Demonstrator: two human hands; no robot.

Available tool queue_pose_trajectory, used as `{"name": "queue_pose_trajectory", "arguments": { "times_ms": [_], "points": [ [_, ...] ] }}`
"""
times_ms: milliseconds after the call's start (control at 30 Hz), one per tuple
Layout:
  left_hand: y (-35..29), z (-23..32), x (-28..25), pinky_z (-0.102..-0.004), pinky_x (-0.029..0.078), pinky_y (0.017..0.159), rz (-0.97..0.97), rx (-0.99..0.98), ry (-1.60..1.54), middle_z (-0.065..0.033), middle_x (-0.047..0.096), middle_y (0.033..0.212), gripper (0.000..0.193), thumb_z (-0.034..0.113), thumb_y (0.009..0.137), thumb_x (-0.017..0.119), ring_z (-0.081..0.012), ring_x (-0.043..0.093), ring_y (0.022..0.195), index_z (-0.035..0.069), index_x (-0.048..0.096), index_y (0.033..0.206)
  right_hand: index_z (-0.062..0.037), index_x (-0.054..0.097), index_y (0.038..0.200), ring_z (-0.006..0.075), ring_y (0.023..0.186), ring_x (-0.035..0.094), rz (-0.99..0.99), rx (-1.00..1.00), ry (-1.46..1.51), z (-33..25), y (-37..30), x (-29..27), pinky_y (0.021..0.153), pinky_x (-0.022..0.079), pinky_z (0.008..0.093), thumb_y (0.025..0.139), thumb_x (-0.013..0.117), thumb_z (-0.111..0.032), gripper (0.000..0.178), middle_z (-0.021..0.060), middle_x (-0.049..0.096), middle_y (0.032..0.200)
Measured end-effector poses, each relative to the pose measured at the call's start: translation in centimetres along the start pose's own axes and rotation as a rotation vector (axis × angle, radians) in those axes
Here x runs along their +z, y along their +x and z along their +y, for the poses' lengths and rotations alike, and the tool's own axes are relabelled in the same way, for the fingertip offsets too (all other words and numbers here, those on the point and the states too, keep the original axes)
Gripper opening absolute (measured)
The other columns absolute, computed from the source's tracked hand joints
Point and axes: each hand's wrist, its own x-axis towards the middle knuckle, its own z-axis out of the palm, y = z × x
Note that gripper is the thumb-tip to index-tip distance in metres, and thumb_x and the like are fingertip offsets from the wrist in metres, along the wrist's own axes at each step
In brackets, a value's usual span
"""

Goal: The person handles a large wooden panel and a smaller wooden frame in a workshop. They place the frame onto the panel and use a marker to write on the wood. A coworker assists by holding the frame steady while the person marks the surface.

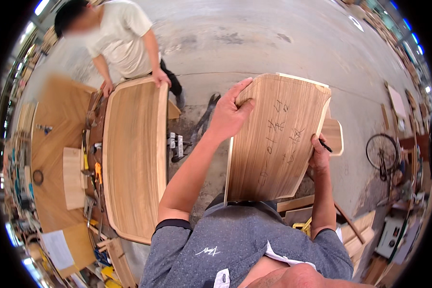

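Clasping the panel [277, 144] by opposite edges, likely its best holds: left hand [231, 114], right hand [320, 157] with pen [326, 146]; probably stiff

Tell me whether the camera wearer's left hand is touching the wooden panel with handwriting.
Touching. The head view shows the left hand with its grip over the upper left edge of the wooden panel, the thumb lying on the written face.

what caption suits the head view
Left grip and right grip hold a marked wooden panel; a co-worker holds a board.
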Motion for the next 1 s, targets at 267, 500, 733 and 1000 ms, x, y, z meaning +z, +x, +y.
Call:
{"name": "queue_pose_trajectory", "arguments": {
  "times_ms": [267, 500, 733, 1000],
  "points": [
    [4.4, -1.7, -10.7, -0.0284, 0.048, 0.101, 0.094, 0.035, 0.118, -0.0011, 0.065, 0.129, 0.052, 0.000, 0.095, 0.064, -0.0084, 0.058, 0.116, 0.007, 0.056, 0.146, 0.0019, 0.065, 0.128, 0.0207, 0.106, 0.069, -0.169, 0.156, -0.010, 6.0, 12.7, 7.4, 0.094, 0.056, 0.0375, 0.099, 0.072, -0.033, 0.047, 0.0107, 0.072, 0.119],
    [6.8, -2.3, -21.6, -0.0262, 0.047, 0.092, 0.054, -0.098, 0.030, 0.0028, 0.063, 0.124, 0.062, 0.001, 0.090, 0.064, -0.0062, 0.056, 0.107, 0.012, 0.053, 0.150, 0.0016, 0.066, 0.127, 0.0175, 0.102, 0.068, -0.290, 0.224, -0.227, 8.3, 20.1, 16.6, 0.087, 0.055, 0.0333, 0.100, 0.068, -0.040, 0.050, 0.0089, 0.072, 0.115],
    [9.3, -5.1, -32.6, -0.0247, 0.047, 0.087, 0.070, -0.152, 0.002, 0.0046, 0.059, 0.114, 0.066, 0.005, 0.086, 0.064, -0.0066, 0.054, 0.096, 0.014, 0.054, 0.150, 0.0013, 0.067, 0.126, 0.0161, 0.100, 0.068, -0.327, 0.300, -0.290, 10.9, 24.3, 27.8, 0.086, 0.055, 0.0328, 0.099, 0.068, -0.040, 0.049, 0.0082, 0.073, 0.113],
    [10.1, -10.3, -39.4, -0.0282, 0.046, 0.099, 0.126, -0.179, -0.124, 0.0044, 0.059, 0.128, 0.066, 0.001, 0.084, 0.064, -0.0093, 0.056, 0.113, 0.017, 0.054, 0.147, 0.0015, 0.067, 0.124, 0.0142, 0.099, 0.067, -0.302, 0.369, -0.350, 13.2, 26.1, 34.3, 0.086, 0.055, 0.0309, 0.102, 0.066, -0.037, 0.045, 0.0067, 0.072, 0.112]
  ]
}}
